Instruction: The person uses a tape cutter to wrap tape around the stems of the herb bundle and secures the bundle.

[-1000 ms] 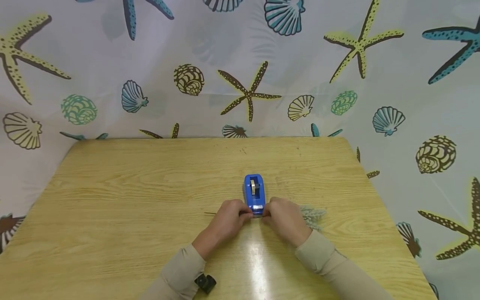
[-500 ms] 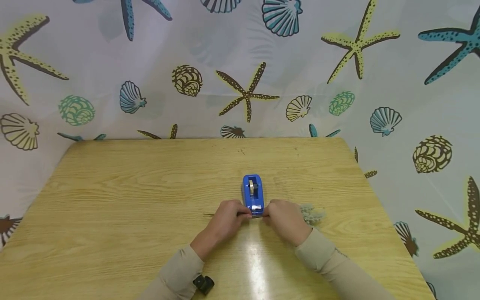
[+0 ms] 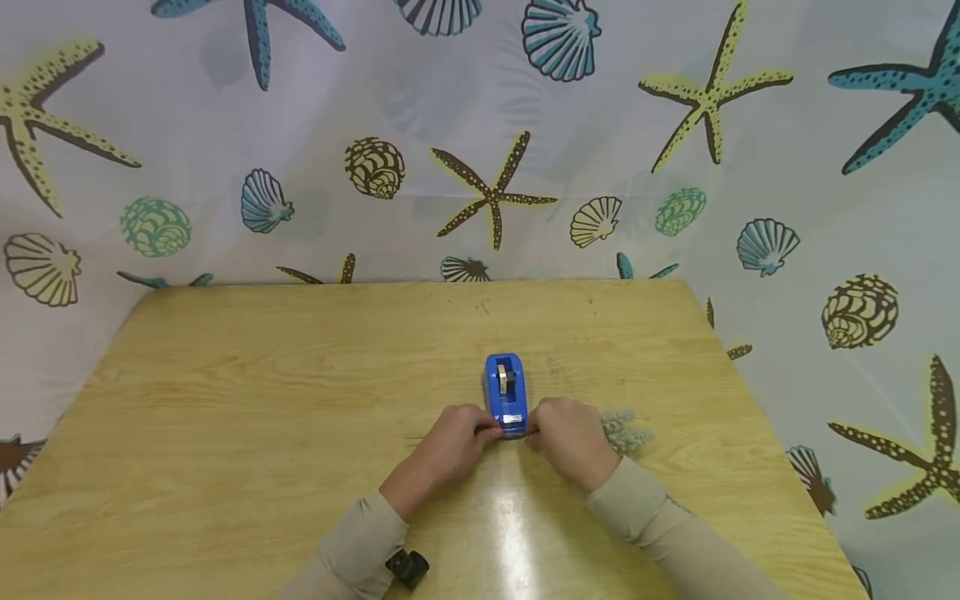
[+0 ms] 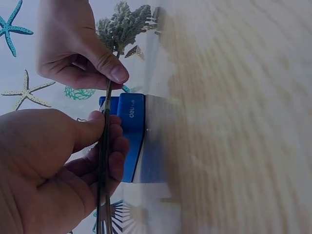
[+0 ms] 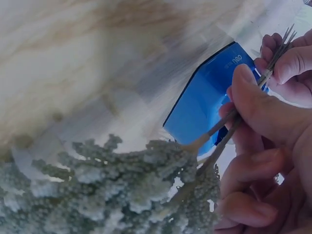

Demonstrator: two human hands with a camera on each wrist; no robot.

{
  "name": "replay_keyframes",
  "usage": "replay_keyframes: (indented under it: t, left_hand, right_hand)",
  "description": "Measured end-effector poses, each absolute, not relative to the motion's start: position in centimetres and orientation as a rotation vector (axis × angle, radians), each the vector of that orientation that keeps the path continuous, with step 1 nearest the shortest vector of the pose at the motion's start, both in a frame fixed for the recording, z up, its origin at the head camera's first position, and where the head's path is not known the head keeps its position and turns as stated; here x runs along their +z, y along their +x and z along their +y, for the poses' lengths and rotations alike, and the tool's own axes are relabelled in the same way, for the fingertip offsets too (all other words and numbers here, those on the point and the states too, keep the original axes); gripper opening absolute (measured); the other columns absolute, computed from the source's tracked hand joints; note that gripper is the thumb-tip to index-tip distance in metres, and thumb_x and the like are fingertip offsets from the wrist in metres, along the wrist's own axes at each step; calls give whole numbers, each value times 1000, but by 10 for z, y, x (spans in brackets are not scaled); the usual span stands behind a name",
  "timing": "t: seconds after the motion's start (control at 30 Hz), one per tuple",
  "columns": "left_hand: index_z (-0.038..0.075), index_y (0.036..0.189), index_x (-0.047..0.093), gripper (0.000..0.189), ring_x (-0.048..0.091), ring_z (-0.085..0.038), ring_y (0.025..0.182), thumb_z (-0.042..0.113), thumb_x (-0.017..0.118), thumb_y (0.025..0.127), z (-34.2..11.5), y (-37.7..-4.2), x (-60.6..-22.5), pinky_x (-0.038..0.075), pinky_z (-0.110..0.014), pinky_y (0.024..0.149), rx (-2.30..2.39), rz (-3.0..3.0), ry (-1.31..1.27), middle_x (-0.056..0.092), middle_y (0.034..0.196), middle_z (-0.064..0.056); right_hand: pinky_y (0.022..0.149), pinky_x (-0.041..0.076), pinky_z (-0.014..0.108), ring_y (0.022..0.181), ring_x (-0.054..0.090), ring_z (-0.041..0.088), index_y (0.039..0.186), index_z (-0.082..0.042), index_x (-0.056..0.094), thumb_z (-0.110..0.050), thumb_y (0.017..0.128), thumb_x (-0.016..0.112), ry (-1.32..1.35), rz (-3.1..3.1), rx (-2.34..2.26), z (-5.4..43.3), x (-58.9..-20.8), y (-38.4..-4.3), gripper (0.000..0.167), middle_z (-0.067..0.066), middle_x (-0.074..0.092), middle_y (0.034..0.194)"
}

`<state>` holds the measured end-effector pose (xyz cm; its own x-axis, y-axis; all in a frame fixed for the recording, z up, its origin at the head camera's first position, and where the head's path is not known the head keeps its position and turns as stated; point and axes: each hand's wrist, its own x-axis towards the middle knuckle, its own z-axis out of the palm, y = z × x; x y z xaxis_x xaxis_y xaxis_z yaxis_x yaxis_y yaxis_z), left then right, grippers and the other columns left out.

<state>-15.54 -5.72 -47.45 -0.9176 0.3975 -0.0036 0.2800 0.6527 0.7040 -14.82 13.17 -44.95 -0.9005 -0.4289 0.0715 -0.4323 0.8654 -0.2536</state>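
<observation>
A bunch of grey-green flower sprigs (image 5: 122, 190) on thin brown stems (image 4: 104, 170) is held crosswise at the front of a blue tape dispenser (image 3: 493, 405). My left hand (image 3: 452, 443) pinches the stems between thumb and fingers, and their cut ends stick out past it. Closer to the blossoms, my right hand (image 3: 576, 443) grips the same stems with thumb and forefinger. Between the two hands, a pale shiny band, seemingly clear tape, shows on the stems in the right wrist view. The fingers partly hide the stems and the dispenser's front end.
The dispenser stands on a wooden table (image 3: 285, 400) that stretches away to both sides and behind. A white curtain (image 3: 315, 100) printed with shells and starfish hangs behind and to the sides. A small black device (image 3: 408, 568) sits at the left sleeve cuff.
Both hands stay nearly in place at the dispenser, still holding the stems. The stem ends at the left have shifted slightly. The head view has tilted a little.
</observation>
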Motion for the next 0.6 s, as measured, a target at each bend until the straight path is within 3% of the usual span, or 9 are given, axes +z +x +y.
replay_keyframes:
  t: [0.6]
  left_hand:
    - [5,84,75,12,55,-8,67,13,71,93,-58,-156,-473,48,-23,60,1131,2723,536,70,78,-3]
  right_hand:
    - [53,45,27,59,50,8,69,-13,71,-15,74,88,641,-3057,442,128,-449,-154,18,-4,63,70]
